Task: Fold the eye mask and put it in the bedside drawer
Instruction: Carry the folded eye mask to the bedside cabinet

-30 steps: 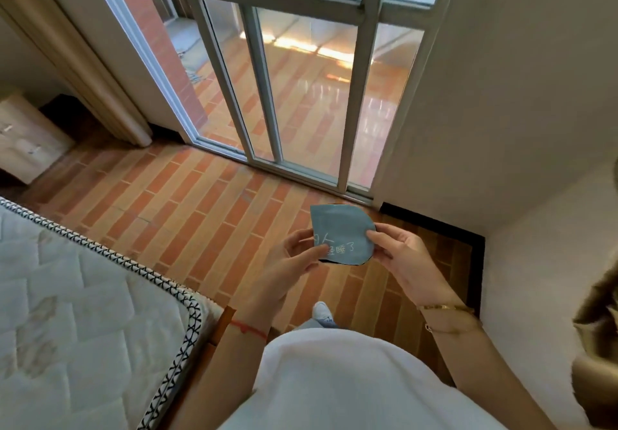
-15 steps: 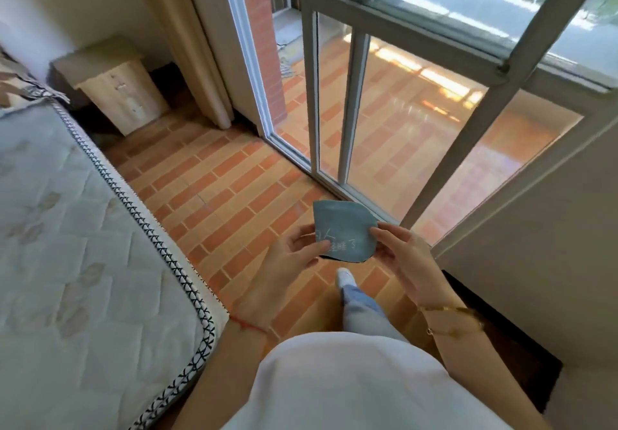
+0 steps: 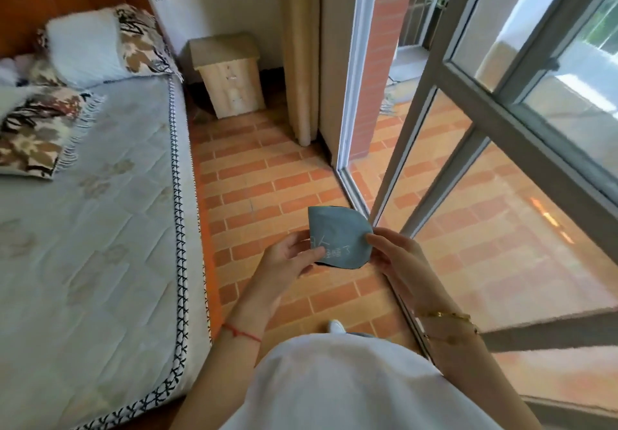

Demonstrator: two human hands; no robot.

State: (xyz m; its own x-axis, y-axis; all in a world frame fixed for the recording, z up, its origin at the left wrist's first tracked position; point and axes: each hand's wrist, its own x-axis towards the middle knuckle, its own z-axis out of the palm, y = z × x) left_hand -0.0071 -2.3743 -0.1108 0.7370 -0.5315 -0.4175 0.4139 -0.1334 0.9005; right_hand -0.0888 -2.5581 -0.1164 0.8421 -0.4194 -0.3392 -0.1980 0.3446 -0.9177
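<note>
Holding one folded eye mask [image 3: 339, 236] out in front of the body, the left hand [image 3: 290, 259] and the right hand [image 3: 396, 256] each pinch a lower edge of it, thumbs on the near face and fingers closed behind, so the mask stands upright between them above the brick-pattern floor [image 3: 267, 182]. The mask is blue-grey with a dark rim and pale characters on its face; the left thumb covers part of that writing, and the rest is too small to read. Its back face and the fingers behind it are hidden.

Beyond the grip and to its left stands one pale bedside cabinet [image 3: 230, 77] against the wall; its front shows faint marks, but how many drawers it has is hard to make out, and all look shut. Left of the grip lies one mattress [image 3: 87, 229] with a black-and-white stitched border, cut off at the left and bottom edges. At its far end rest one white pillow [image 3: 83, 48] and two patterned cloths, one behind the pillow and one folded on the mattress. Right of the grip is one sliding glass door [image 3: 501, 169] standing open. One red string circles the left wrist and two thin gold bracelets [image 3: 448, 326] the right. One shoe tip [image 3: 335, 326] shows below the grip.

Compared with half a second ago, the grip on the mask is unchanged, while the view has swung left: the cabinet now sits nearer the middle and the pillow has come into sight
</note>
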